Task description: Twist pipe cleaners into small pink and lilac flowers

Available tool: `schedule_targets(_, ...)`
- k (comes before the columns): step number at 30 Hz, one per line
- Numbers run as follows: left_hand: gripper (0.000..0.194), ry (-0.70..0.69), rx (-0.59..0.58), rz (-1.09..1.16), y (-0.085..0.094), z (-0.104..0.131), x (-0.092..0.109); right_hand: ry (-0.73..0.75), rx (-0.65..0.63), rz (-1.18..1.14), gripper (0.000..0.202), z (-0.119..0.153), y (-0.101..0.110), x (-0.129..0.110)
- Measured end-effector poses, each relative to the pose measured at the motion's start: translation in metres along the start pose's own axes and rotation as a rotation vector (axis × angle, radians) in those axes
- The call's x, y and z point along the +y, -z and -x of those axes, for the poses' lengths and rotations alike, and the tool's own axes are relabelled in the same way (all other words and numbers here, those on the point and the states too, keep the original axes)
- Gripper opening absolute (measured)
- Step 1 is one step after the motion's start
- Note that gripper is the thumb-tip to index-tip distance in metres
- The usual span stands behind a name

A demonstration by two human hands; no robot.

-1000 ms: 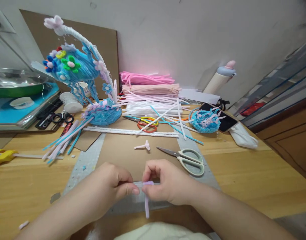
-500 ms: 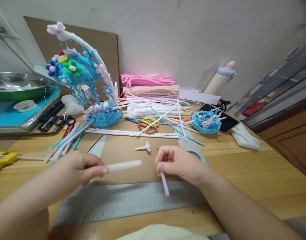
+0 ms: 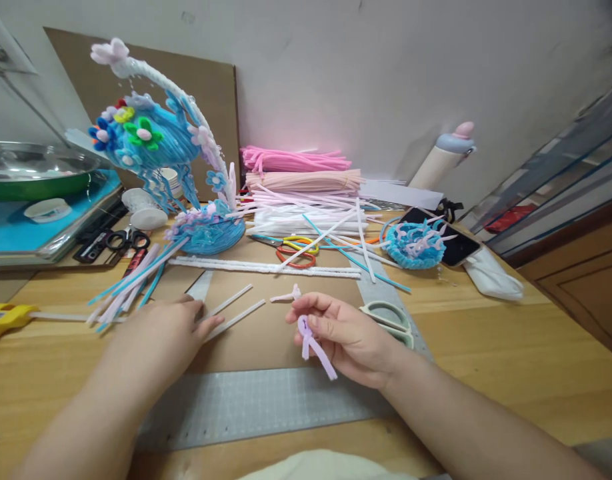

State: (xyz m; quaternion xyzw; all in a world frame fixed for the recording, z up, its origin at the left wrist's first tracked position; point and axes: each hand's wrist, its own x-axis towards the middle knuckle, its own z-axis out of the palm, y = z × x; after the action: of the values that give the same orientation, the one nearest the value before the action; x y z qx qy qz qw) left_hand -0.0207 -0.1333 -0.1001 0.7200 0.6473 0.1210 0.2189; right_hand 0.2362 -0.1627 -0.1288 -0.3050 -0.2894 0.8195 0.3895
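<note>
My right hand (image 3: pixel 343 337) pinches a short lavender pipe cleaner (image 3: pixel 313 347), bent into a small loop at the top with two tails hanging below. Over the left part of the brown cardboard, my left hand (image 3: pixel 179 333) is low, thumb apart from the fingers. Two thin white sticks (image 3: pixel 241 313) stick out from beneath it, spread apart on the cardboard; their near ends are hidden. A small pale pink twisted pipe-cleaner piece (image 3: pixel 286 294) lies just beyond my right fingertips. Pale green-handled scissors (image 3: pixel 389 321) rest partly behind my right wrist.
A blue pipe-cleaner model with flowers (image 3: pixel 159 143) stands back left. Bundles of pink and white pipe cleaners (image 3: pixel 303 180) lie at the back. Orange-and-yellow pliers (image 3: pixel 296 257) sit mid-table. A blue round piece (image 3: pixel 415 245) lies right; a yellow glue gun (image 3: pixel 9 323) lies left.
My left hand has lowered toward the cardboard, its thumb now apart from the fingers, and two white sticks show there. My right hand has turned, exposing the lavender loop and the scissors' handles.
</note>
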Motion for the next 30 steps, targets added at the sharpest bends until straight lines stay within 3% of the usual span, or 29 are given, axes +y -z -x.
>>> schedule_targets(2,0.027,-0.035,0.165,-0.043,-0.004,0.003,0.016,0.061,0.014,0.041,0.027,0.000,-0.004,0.003)
schedule_targets(3,0.029,-0.052,0.162,0.074,-0.009,0.006,0.026,0.098,0.027,0.071,0.028,0.000,-0.007,0.005)
schedule_targets(7,0.030,-0.054,-0.250,0.856,-0.036,0.022,0.058,0.272,0.069,0.181,0.035,0.001,-0.016,0.015)
schedule_targets(9,0.021,-0.066,-0.308,1.008,-0.048,0.028,0.065,0.366,0.087,0.211,0.035,0.002,-0.019,0.018)
schedule_targets(12,0.012,-0.040,-0.293,1.049,-0.053,0.030,0.066,0.420,0.074,0.253,0.028,0.002,-0.020,0.018)
schedule_targets(18,0.019,0.036,-0.297,1.124,-0.042,0.023,0.062,0.213,0.003,0.300,0.022,0.004,-0.016,0.011)
schedule_targets(23,0.020,0.027,-0.394,1.056,-0.041,0.022,0.062,0.240,0.074,0.550,0.013,0.006,-0.016,0.015)
schedule_targets(26,0.019,0.006,-0.375,0.977,-0.043,0.023,0.060,0.267,0.095,0.770,0.008,0.008,-0.017,0.017)
schedule_targets(30,0.014,0.039,-0.375,1.015,-0.046,0.023,0.060,0.255,0.128,0.760,0.005,0.007,-0.017,0.018)
